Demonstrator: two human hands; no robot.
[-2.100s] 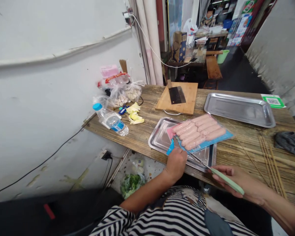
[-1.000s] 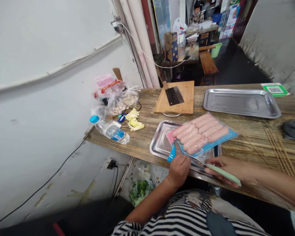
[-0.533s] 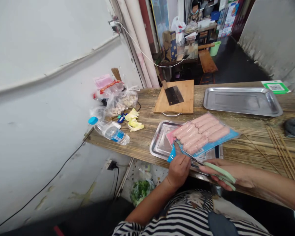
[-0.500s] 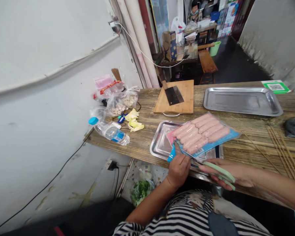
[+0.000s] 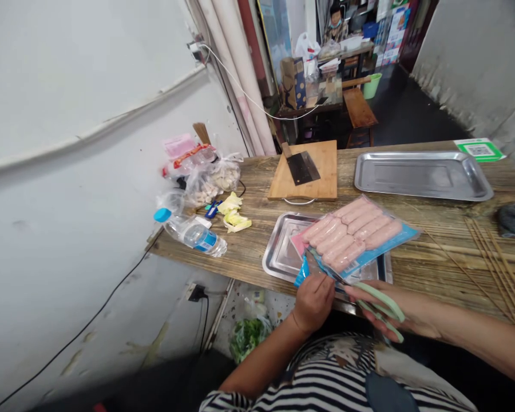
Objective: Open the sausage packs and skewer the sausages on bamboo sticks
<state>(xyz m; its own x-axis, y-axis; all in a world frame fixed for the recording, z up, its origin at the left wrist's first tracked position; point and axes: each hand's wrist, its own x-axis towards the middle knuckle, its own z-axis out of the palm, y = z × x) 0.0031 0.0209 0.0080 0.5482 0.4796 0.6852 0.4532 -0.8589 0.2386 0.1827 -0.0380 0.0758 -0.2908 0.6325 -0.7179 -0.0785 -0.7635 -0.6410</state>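
Observation:
A clear and blue plastic pack of sausages point(image 5: 347, 232) lies tilted across a small metal tray point(image 5: 277, 252) near the table's front edge. My left hand point(image 5: 314, 300) is closed on the near corner of the pack, where a blue strip of film folds away. In my right hand point(image 5: 380, 306) are scissors point(image 5: 381, 300) with pale green handles, their loops parted. The blades reach into the pack's near edge just beside my left fingers; their tips are partly hidden by the film.
Behind the pack, a cleaver point(image 5: 304, 167) rests on a wooden cutting board point(image 5: 326, 183). A long metal tray point(image 5: 424, 177) is at the back right, with skewers point(image 5: 489, 263) nearer. Leftward are a water bottle point(image 5: 197, 234), cabbage leaves point(image 5: 234, 214) and bags point(image 5: 210, 177). A person point(image 5: 335, 28) sits far back.
The scissors' handles have spread wider apart and shifted slightly left. My left hand still holds the pack's corner, a touch lower in the picture. The sausage pack stays in place.

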